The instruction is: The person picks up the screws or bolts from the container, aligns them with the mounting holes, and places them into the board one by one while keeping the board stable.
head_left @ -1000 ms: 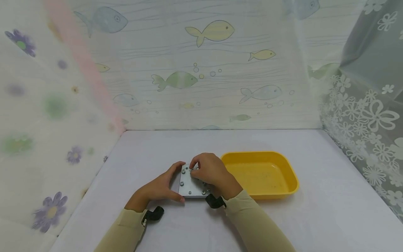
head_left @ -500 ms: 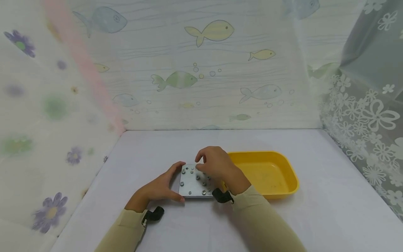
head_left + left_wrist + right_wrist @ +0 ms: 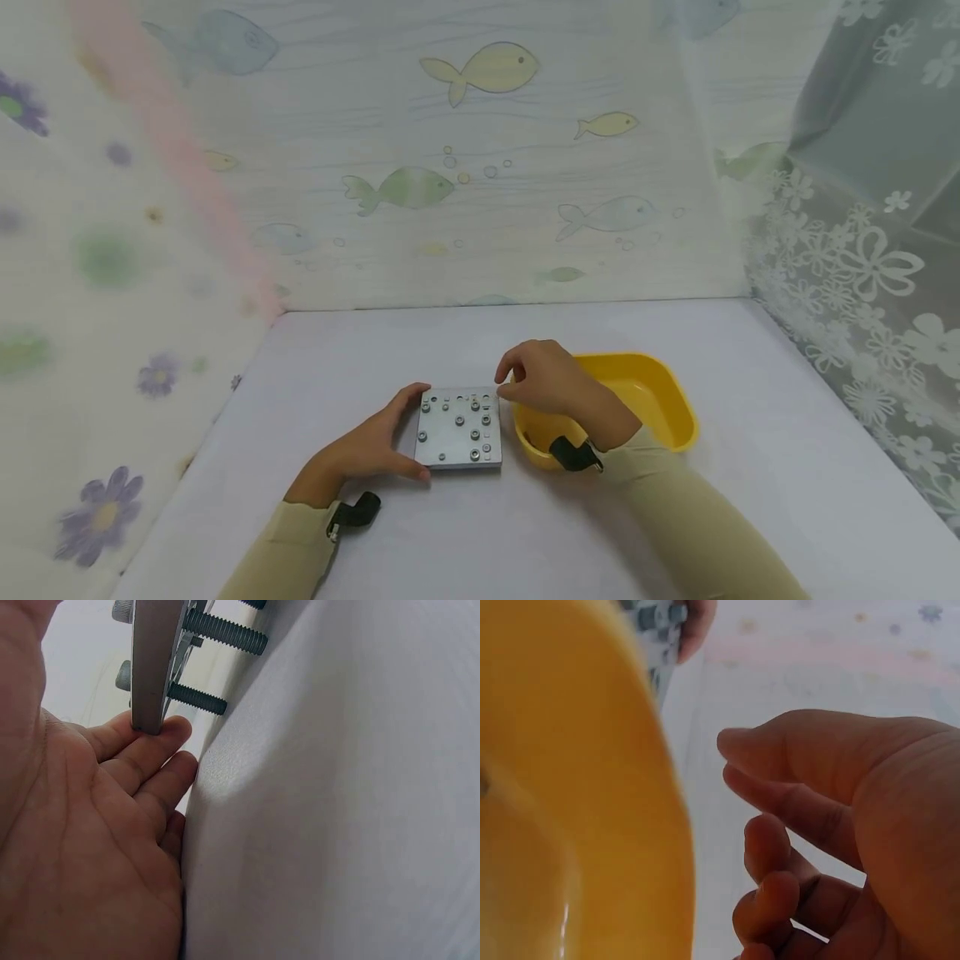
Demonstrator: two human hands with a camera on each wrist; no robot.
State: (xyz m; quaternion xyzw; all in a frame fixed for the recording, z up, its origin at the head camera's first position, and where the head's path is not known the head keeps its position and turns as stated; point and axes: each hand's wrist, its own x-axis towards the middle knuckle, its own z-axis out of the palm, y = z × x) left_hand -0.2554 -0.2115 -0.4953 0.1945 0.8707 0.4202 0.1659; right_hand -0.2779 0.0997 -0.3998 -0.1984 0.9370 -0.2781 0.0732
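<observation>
A silver metal plate (image 3: pixel 442 437) lies level on the table, with several socket-head bolts (image 3: pixel 460 421) of different sizes standing in it. Round its left side my left hand (image 3: pixel 367 450) grips it, thumb at the front corner and fingers at the back corner. The left wrist view shows those fingers (image 3: pixel 161 742) against the plate's edge and threaded bolt shanks (image 3: pixel 225 631) sticking out underneath. Just right of the plate's back corner, my right hand (image 3: pixel 555 379) hovers over the tray's left side. Its fingers are loosely bent, and nothing shows between thumb and fingertips in the right wrist view.
A yellow plastic tray (image 3: pixel 686 417) stands right of the plate, partly hidden by my right forearm. A small dark item (image 3: pixel 528 439) shows inside its left end. White cloth (image 3: pixel 480 542) covers the table, and patterned curtains (image 3: pixel 405 250) enclose it behind and at both sides.
My right hand has left the plate's back row and moved right to the tray, uncovering the bolts beneath. My left hand keeps its grip. The head view has shifted slightly.
</observation>
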